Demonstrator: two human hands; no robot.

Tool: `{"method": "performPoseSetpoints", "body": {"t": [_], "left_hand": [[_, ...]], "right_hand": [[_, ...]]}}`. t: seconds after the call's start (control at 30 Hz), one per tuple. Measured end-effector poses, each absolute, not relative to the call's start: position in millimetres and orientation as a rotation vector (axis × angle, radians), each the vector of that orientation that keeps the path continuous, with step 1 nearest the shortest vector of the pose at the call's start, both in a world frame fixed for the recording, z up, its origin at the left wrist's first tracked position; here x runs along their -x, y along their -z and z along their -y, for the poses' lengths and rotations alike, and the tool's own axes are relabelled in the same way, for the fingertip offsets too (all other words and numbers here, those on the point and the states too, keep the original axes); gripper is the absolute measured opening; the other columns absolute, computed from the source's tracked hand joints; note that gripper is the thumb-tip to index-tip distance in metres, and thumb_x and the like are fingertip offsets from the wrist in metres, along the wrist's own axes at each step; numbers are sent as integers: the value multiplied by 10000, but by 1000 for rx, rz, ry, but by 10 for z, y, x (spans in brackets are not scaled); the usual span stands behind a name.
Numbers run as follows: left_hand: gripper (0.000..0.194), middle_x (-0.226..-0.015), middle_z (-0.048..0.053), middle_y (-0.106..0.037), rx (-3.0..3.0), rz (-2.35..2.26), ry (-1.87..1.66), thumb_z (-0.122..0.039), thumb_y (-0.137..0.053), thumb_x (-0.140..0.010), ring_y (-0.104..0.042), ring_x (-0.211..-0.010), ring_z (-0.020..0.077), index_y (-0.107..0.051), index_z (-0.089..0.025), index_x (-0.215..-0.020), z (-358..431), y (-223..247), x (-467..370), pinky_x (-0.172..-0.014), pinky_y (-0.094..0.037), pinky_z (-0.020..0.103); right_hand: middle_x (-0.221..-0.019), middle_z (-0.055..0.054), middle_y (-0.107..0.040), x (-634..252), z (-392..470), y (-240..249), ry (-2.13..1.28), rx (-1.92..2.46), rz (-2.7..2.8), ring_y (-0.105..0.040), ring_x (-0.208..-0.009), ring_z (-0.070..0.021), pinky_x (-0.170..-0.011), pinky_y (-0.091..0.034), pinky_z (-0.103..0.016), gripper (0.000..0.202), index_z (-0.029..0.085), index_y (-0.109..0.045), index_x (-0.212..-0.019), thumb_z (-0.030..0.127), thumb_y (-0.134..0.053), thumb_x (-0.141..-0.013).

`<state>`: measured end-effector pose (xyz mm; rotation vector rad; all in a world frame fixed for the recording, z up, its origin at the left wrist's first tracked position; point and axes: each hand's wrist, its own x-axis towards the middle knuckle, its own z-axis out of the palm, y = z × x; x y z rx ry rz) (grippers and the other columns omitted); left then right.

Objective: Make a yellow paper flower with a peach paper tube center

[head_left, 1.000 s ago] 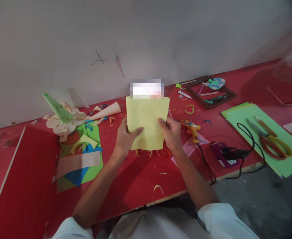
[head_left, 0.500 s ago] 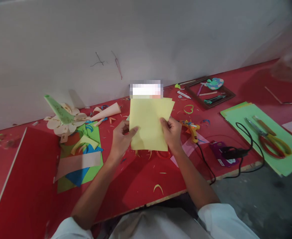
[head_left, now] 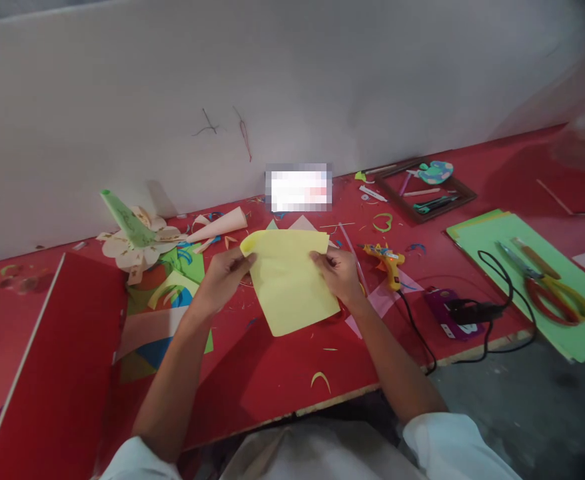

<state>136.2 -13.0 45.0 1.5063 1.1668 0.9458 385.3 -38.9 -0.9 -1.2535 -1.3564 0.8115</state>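
Observation:
A yellow sheet of paper [head_left: 292, 287] is held up over the red table between both hands. My left hand [head_left: 226, 277] pinches its upper left side, where the corner curls over. My right hand [head_left: 340, 270] grips the upper right edge between thumb and fingers. Behind the sheet, the tips of a pink and a green paper piece show. Just right of my right hand lies a yellow hot glue gun [head_left: 391, 263] with a black cable.
Paper scraps [head_left: 172, 293] and a paper flower with a green cone [head_left: 132, 223] are at left, beside a red panel [head_left: 67, 360]. At right are a brown frame [head_left: 422, 217], a purple box [head_left: 445, 320], and scissors [head_left: 552, 300] on green sheets [head_left: 492, 233].
The yellow paper has been lowered and tilted, and its upper left corner now curls. My left hand has moved left and slightly down. The view has shifted slightly.

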Motion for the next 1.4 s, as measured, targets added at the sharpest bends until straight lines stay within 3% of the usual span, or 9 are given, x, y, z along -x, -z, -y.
{"method": "performPoseSetpoints", "body": {"t": [0.17, 0.33, 0.6, 0.87, 0.97, 1.03, 1.13, 1.27, 1.4], "left_hand": [[341, -785, 47, -733, -1596, -1214, -1047, -498, -849, -793, -668, -697, 179, -756, -174, -844, 113, -525, -1322, -612, -577, 275], [476, -660, 26, -656, -1421, -1246, -1227, -637, -733, -876, -631, -607, 163, -651, -193, -727, 123, -510, -1402, -551, -552, 266], [279, -900, 78, -817, -1586, -990, -587, -469, -774, -835, -781, -887, 304, -806, -208, -926, 273, -347, -1522, -794, -642, 412], [220, -562, -24, -631, -1902, -1188, -609, -317, -549, -998, -586, -486, 137, -700, -208, -882, 328, -440, -1441, -528, -453, 235], [396, -976, 60, -793, -1981, -1164, -777, -242, -530, -999, -738, -746, 160, -619, -243, -1386, 304, -447, -1358, -684, -582, 260], [602, -1393, 113, -712, -2101, -1109, -807, -229, -603, -961, -746, -1130, 222, -513, -309, -1550, 273, -425, -1309, -915, -621, 339], [469, -1517, 67, -644, -2236, -1038, -816, -213, -607, -973, -668, -1326, 263, -682, -356, -1413, 234, -380, -1280, -1070, -580, 410], [270, -1219, 79, -798, -2224, -874, -931, -277, -588, -1024, -738, -1167, 247, -828, -335, -1135, 212, -321, -1287, -966, -614, 408], [208, -1160, 107, -802, -2159, -846, -973, -393, -659, -992, -740, -1118, 259, -852, -317, -1010, 213, -301, -1314, -935, -606, 412]], "right_hand": [[-582, 42, -342, -3830, 400, -5, -897, 1235, 1404, -304, -567, -117, -523, -256, -278, 600, 224, -456, -588, 709, -619, -901], [-593, 41, -376, -3828, 404, -12, -866, 1224, 1392, -322, -566, -113, -531, -267, -277, 548, 219, -488, -607, 644, -627, -924], [-537, 58, -277, -3942, 380, 23, -537, 1345, 1159, -256, -537, -107, -502, -220, -287, 680, 245, -312, -550, 731, -639, -897], [-550, 66, -259, -3966, 366, 21, -453, 1373, 1053, -248, -548, -108, -499, -221, -280, 677, 254, -291, -569, 730, -648, -894], [-556, 70, -268, -3994, 330, 47, -553, 1373, 976, -251, -549, -105, -489, -219, -271, 675, 252, -316, -578, 749, -680, -855], [-563, 67, -313, -3989, 320, 75, -690, 1349, 955, -277, -546, -103, -484, -232, -263, 641, 242, -383, -592, 737, -712, -831], [-593, 47, -445, -3942, 334, 88, -943, 1280, 953, -371, -544, -110, -488, -301, -254, 556, 218, -519, -649, 697, -756, -804], [-733, -5, -648, -3880, 369, 17, -1178, 1100, 904, -564, -624, -155, -580, -479, -284, 417, 217, -668, -833, 605, -813, -786], [-677, 3, -640, -3879, 368, -10, -1186, 1125, 891, -554, -576, -152, -528, -448, -274, 441, 208, -677, -834, 625, -808, -775]]}}
